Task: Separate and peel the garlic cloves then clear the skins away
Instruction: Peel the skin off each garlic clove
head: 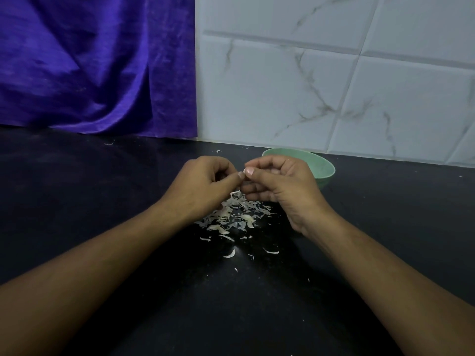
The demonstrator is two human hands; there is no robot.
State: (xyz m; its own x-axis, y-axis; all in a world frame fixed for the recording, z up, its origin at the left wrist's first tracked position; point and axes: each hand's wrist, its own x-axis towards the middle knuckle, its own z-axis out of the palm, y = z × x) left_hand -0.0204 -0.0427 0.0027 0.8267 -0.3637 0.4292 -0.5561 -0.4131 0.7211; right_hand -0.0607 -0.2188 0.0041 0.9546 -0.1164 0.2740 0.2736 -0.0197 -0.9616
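Meeting above the middle of the dark desk [97, 201], the left hand [205, 187] and right hand [281, 185] have their fingers curled, both pinching a small pale garlic piece [243, 170] that is mostly hidden between the thumb tips. Directly beneath lies a loose pile of garlic skins [236, 214], with stray flakes toward the near edge. A green bowl [326, 170] sits just behind the right hand, near the desk's back edge.

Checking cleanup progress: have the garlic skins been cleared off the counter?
No, the skins lie piled on the black counter.
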